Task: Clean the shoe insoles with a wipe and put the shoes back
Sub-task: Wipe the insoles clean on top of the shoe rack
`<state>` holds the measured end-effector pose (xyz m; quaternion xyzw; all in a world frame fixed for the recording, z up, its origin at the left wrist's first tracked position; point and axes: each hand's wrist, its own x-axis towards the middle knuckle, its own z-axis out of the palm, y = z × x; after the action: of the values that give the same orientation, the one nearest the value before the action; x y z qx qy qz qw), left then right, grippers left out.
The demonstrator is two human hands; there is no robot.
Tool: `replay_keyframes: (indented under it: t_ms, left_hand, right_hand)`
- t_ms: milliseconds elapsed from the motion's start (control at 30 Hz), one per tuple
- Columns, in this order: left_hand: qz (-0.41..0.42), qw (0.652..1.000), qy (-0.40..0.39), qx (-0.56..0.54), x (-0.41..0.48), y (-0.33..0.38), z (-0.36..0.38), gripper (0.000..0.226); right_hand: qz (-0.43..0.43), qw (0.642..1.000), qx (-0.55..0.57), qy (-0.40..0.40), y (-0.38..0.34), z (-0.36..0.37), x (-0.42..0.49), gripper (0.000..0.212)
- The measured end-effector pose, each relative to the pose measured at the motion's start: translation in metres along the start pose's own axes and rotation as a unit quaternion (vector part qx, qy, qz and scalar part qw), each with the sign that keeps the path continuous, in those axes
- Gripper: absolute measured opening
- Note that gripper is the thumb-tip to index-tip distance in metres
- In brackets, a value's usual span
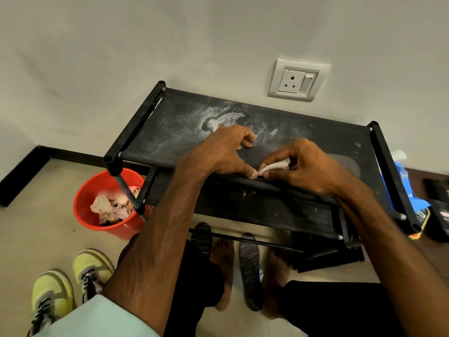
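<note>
A dark grey insole (346, 162) lies on the dusty top shelf of the black shoe rack (170, 132). My left hand (223, 152) spans the insole's left end, fingers curled at its far edge and thumb at its near edge. My right hand (308, 166) pinches a small white wipe (274, 164) and presses it on the insole, right beside my left thumb. Two more dark insoles (250, 271) lie on the floor between my bare feet. A pair of yellow-green sneakers (92, 271) stands on the floor at the lower left.
A red bucket (85, 210) holding crumpled waste sits on the floor left of the rack. A blue packet (405, 188) and black items lie to the right of the rack. A wall socket (297, 80) is above the rack, which stands against the wall.
</note>
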<state>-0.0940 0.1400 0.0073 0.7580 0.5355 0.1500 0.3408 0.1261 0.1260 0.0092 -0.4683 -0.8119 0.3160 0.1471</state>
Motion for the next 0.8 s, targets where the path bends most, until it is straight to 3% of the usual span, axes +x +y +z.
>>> replay_keyframes:
  t_ms: [300,633,800]
  left_hand:
    - [0.005,1.0,0.018,0.007,-0.005,-0.001,-0.01,0.079]
    - [-0.009,1.0,0.007,-0.013,-0.002,0.0,-0.006,0.082]
    - [-0.019,1.0,-0.005,-0.022,-0.001,0.0,-0.004,0.078]
  right_hand:
    - [-0.022,0.999,-0.039,-0.009,0.0,-0.008,-0.01,0.017]
    - [0.006,0.992,-0.084,0.094,0.001,0.015,0.015,0.015]
    - [0.075,0.979,-0.108,0.153,0.008,0.018,0.038,0.013]
